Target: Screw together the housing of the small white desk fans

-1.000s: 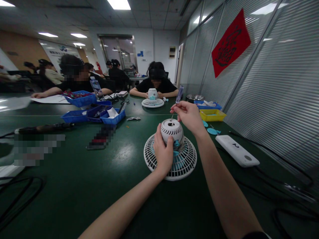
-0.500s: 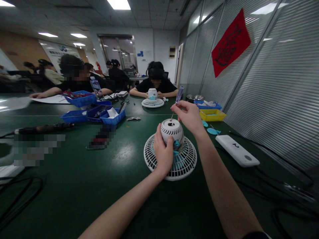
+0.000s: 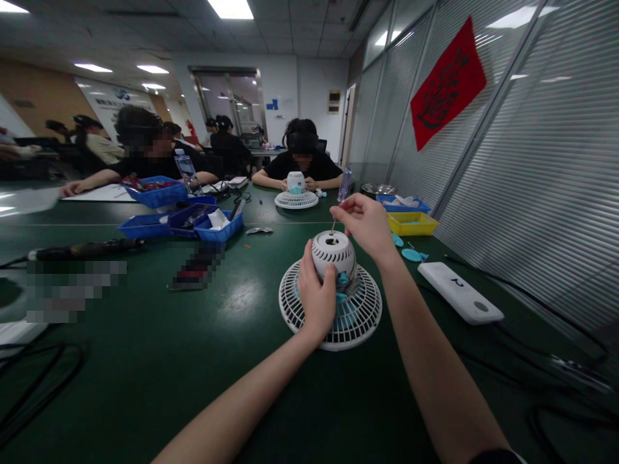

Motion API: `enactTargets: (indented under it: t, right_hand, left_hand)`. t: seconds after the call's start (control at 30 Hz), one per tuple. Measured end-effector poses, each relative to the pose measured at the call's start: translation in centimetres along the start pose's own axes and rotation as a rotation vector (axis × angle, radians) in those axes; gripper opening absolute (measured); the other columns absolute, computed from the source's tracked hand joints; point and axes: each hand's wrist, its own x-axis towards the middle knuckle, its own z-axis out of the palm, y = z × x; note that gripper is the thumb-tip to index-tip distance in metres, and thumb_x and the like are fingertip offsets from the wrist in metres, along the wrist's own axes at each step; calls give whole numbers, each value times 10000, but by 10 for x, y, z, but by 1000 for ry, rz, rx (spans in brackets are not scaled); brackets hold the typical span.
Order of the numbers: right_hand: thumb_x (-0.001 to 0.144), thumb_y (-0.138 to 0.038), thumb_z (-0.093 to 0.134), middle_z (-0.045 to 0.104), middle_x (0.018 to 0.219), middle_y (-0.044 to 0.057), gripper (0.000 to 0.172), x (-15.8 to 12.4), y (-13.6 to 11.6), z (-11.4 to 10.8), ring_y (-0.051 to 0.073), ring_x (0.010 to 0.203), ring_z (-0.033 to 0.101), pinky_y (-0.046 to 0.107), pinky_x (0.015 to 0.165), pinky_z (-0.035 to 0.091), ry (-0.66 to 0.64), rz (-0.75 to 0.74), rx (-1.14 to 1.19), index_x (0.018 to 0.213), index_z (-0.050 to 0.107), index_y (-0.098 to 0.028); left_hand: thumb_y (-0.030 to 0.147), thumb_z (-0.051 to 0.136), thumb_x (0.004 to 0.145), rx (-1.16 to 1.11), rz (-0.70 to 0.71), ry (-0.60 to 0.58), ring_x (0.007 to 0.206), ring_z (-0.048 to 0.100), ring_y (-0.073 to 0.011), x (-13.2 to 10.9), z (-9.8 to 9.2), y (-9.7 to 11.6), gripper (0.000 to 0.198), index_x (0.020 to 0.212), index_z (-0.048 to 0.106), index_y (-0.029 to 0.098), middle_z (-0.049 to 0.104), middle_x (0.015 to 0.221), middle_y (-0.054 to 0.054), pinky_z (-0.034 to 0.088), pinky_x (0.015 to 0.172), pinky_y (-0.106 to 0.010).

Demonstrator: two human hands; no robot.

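A small white fan [image 3: 365,322] lies grille-down on the green table, its rounded motor housing pointing up. My left hand [image 3: 316,296] is wrapped round the near left side of the housing, thumb against its front. Light blue parts [image 3: 343,278] show beside the thumb and through the grille. Above the housing, my right hand [image 3: 362,222] pinches a screwdriver [image 3: 345,183] with a clear purplish handle. Its thin shaft points down to the top of the housing, close to a dark opening there. The exact spot the tip meets is too small to make out.
On the right are a yellow tray [image 3: 412,223], a blue tray [image 3: 403,204], light blue pieces [image 3: 413,255], a white power bank [image 3: 460,292] and black cables. Blue bins [image 3: 220,225] stand to the left. Across the table a person sits behind another fan [image 3: 296,198].
The screwdriver handle has shifted slightly down and left, standing a little more upright, and my right fingers have moved slightly with it. My left hand and the fan have stayed put.
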Motion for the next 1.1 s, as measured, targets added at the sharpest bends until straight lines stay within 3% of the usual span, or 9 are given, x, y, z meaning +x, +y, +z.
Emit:
enactTargets:
  t: [0.23,0.47,0.8,1.1]
  right_hand:
    - [830,-222,655,708,747,40,93,1,0,1,73,470,500,244,468,398,-21,39,83,768,622,-161]
    - [870,-207,581,746,807,56,138,1,-1,2,54,431,463,234,470,403,-41,21,73,793,677,-144]
    - [830,-287,646,691,734,28,148,0,0,-2,76,468,463,261,511,364,8,-38,-104,773,688,-158]
    - [810,-290,667,663,746,28,145,1,1,-2,100,558,493,267,550,386,5,-56,-78,737,626,-172]
  left_hand:
    - [351,445,905,5,8,3,1455,392,-259,0,0,0,586,1476,376,240,470,1533,-114,276,1216,-450]
    - [366,453,885,-2,-3,0,1445,398,-277,1,1,1,614,1473,377,204,479,1515,-140,275,1209,-461]
    - [371,448,878,-18,2,-8,1450,382,-273,0,0,1,646,1482,360,161,457,1527,-165,253,1217,-449]
    - [380,452,878,-20,3,-4,1443,395,-277,0,1,1,626,1469,372,191,458,1530,-149,269,1210,-462]
